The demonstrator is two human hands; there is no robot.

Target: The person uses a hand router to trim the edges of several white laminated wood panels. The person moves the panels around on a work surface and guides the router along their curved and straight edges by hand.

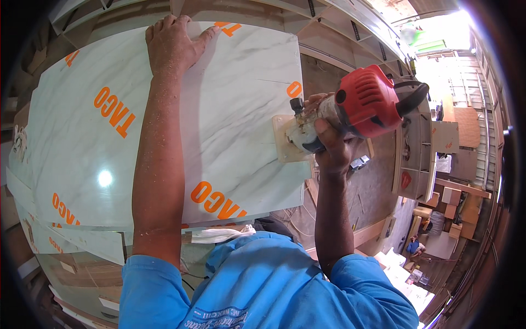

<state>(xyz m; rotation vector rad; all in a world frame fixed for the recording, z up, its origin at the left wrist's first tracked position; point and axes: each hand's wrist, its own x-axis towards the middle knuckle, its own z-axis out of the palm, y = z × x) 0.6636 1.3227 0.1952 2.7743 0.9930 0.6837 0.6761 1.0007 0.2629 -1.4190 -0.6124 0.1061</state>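
Observation:
A white marble-patterned panel (82, 153) with orange printed labels lies in front of me. My left hand (170, 44) rests near its far edge, fingers apart and fingertips reaching just over that edge, with pale dust along the forearm. At the panel's right edge, my right hand (329, 140) is closed around the metal body of a red router (370, 98) with a black hose-like end. The router's square pale base (282, 142) sits against the panel; its bit is hidden.
Pale framework (350, 27) runs beyond the panel. A grey floor (372, 192) shows at the right, with stacked boards (468, 214) and another person (415, 248) farther off. A bundle of white strips (219, 236) lies at the panel's near edge.

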